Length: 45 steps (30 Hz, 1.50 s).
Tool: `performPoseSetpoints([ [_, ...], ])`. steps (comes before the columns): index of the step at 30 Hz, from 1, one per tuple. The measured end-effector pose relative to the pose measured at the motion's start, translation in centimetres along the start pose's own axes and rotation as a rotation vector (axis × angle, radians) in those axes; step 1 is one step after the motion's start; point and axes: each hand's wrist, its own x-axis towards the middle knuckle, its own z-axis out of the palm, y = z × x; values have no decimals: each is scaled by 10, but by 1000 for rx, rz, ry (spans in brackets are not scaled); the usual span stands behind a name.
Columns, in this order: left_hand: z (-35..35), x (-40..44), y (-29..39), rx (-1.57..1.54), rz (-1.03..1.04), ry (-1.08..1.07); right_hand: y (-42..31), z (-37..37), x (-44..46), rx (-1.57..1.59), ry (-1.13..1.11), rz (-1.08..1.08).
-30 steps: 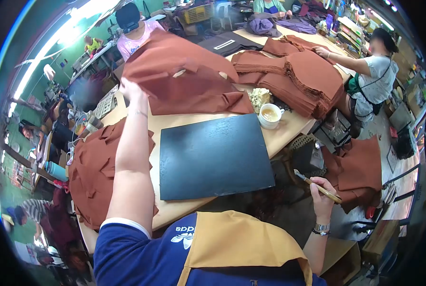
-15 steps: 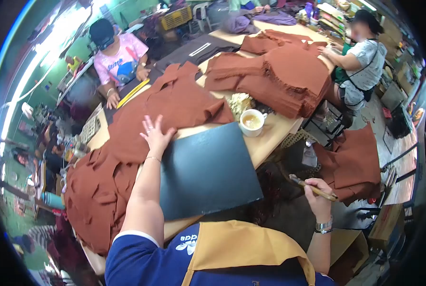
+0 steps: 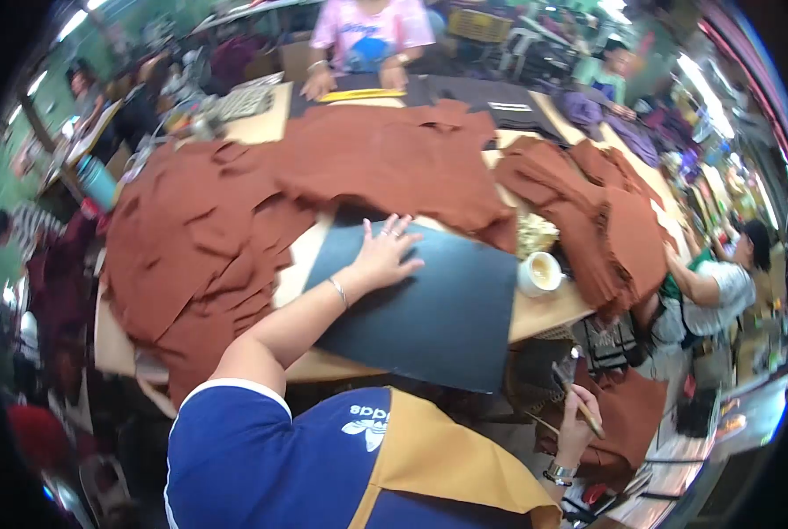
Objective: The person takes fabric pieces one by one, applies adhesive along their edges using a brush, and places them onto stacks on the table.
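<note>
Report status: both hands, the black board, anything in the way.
Left hand spread, on or just above the black board. Right hand gripping a wooden-handled tool. Brown cloth at board's far edge; white cup close by its right side.

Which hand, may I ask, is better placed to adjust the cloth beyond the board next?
Likely the left hand: empty, over the board, near the cloth; the right hand holds a tool.

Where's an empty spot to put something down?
The black board is bare right of the left hand. Bare table shows below the white cup and between the board and the left brown pile. Brown cloth crowds the area beyond the board.
</note>
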Motion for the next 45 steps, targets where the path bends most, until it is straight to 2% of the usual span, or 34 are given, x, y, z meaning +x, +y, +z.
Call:
performPoseSetpoints([
  [2, -22, -61, -5, -23, -11, -37, 16, 12, -4, 89, 29, 58],
  [5, -52, -124, -39, 79, -186, 91, -1, 30, -1, 0, -33, -192],
  [8, -71, -161, -90, 291, -385, 263, -14, 50, 1, 107, -53, -4],
  [9, -81, -168, -104, 325, -426, 327, -41, 52, 4, 132, -138, 41],
  [11, -95, -176, -135, 382, -520, 432, -65, 67, 7, 174, -174, -27],
  [13, -100, -178, -167, 420, -605, 514, -75, 77, 9, 218, -218, -61],
  [16, -111, -166, -190, 420, -607, 426, -81, 97, 9, 194, -229, -176],
  [24, -127, -106, -207, 489, -731, 196, -97, 115, -1, 165, -321, -171],
  [28, -122, -91, -226, 439, -759, 291, -100, 113, -4, 132, -343, -189],
  [30, -132, -90, -219, 306, -794, 474, -97, 108, -5, 111, -324, -184],
  [32, -144, -94, -194, 170, -616, 788, -94, 105, -8, 94, -304, -171],
  [35, -154, -94, -127, -97, -82, 982, -85, 102, -8, 91, -257, -204],
  [36, -146, -94, -90, -419, -31, 973, -81, 101, -6, 89, -245, -220],
  [37, -138, -96, -57, -715, 92, 854, -82, 101, -4, 75, -212, -281],
  [39, -119, -107, -7, -453, 197, 685, -83, 102, 0, 62, -157, -329],
  [40, -100, -118, 6, -318, 121, 412, -81, 104, 2, 64, -134, -319],
  [44, -12, -155, 6, -37, 85, -82, -69, 128, 11, 119, -180, -270],
  [45, -20, -159, 9, -8, 123, -100, -68, 138, 15, 67, -188, -372],
])
